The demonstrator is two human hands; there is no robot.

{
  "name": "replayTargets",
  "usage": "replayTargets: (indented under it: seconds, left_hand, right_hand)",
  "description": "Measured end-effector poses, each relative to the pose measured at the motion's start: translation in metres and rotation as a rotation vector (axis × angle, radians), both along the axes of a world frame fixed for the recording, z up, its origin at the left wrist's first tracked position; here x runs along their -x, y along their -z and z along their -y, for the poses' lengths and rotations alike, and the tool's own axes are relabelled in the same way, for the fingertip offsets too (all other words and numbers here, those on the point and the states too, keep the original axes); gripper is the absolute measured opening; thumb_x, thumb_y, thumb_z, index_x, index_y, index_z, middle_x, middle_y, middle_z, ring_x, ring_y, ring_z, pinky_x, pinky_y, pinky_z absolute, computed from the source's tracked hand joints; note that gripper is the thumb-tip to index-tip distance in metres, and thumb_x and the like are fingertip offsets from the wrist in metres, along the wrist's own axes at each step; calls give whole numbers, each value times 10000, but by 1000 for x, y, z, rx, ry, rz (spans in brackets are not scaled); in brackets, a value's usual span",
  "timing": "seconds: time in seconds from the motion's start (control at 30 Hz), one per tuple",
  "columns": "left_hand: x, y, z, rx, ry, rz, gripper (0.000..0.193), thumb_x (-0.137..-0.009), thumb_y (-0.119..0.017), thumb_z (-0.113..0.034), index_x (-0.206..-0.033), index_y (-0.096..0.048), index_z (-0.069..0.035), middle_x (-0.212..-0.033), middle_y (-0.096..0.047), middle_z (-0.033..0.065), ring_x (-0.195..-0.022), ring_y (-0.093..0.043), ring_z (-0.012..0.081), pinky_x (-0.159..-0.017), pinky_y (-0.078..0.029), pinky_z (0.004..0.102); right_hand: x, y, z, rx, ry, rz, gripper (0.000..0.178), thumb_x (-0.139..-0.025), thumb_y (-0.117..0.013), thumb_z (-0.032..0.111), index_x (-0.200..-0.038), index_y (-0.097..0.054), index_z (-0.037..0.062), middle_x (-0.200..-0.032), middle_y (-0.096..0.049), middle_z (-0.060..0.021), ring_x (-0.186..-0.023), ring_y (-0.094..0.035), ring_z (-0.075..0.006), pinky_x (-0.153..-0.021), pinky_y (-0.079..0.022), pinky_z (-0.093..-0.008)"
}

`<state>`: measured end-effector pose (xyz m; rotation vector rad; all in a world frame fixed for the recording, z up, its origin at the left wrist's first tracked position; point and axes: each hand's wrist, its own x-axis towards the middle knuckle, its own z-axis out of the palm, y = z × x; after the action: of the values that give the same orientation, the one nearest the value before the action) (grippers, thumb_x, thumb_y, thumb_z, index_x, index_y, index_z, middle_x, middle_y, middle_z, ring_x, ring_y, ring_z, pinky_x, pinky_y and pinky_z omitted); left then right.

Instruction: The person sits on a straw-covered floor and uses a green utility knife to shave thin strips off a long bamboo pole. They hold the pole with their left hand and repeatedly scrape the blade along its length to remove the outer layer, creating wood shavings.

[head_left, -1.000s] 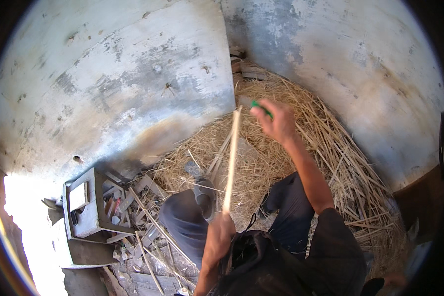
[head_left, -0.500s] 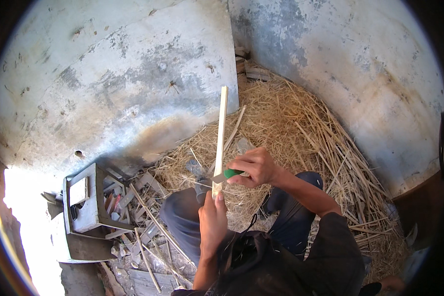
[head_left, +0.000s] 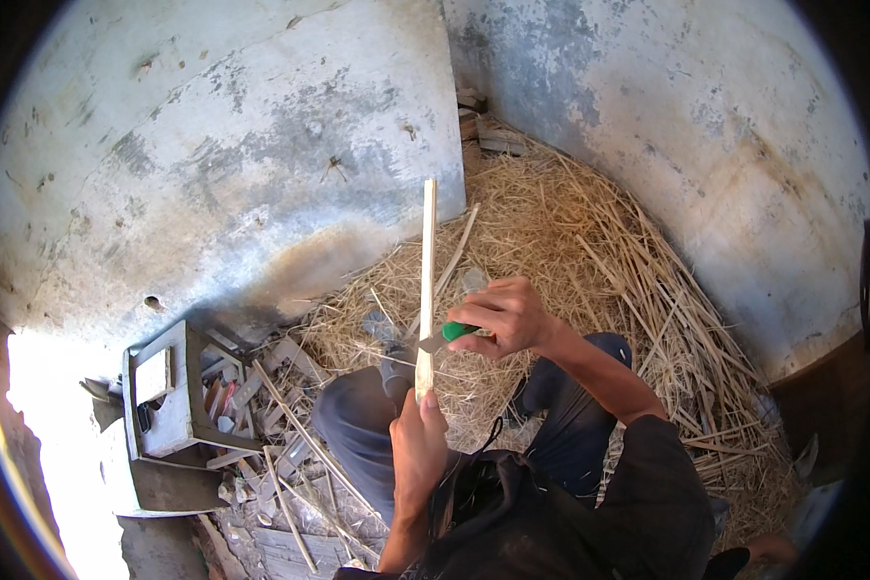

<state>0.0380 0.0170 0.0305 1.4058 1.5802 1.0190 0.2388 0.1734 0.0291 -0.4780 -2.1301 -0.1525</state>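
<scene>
My left hand (head_left: 419, 442) is closed round the lower end of a long pale strip of split wood or bamboo (head_left: 427, 261), which points up and away from me. Gripped in my right hand (head_left: 501, 317) is a knife (head_left: 458, 332) with a green handle. Its short grey blade lies across the strip, a little above my left thumb. A thin curl or sliver seems to stand out at the blade; it is too fine to make out well. Both hands are over my lap, between my bent knees.
Dry shavings (head_left: 541, 213) cover the floor ahead, with loose thin strips (head_left: 686, 319) piled along the right wall. On the left stands a wooden box stool (head_left: 169, 387) with small things inside. Offcuts (head_left: 290, 358) and sticks lie beside my left knee. Worn walls (head_left: 261, 145) close in ahead.
The knife and my right hand have moved slightly away from me along the strip. The strip's far end has shifted a little left and down.
</scene>
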Motion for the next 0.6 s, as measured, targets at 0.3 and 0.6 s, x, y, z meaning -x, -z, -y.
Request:
replayTargets:
  seconds: [0.3,0.6]
  left_hand:
    - [0,11,29,14,75,-1,296,-1094,-518,-245,-1038,-587,37,-692,-631,244,-664,-696,428,-593,-502,482]
    - [4,-9,-4,-129,-18,-59,267,-1095,-517,-196,-969,-530,39,-672,-605,241,-647,-651,458,-584,-458,494]
  right_hand:
    - [-55,-14,-42,139,263,-353,553,-1087,-518,509,-891,-709,28,-636,-614,-61,-466,-544,-130,-434,-434,-326]
    - [9,4,6,69,-103,-72,402,-944,-745,489,-878,-728,93,-710,-691,-8,-521,-634,-155,-477,-488,-308]
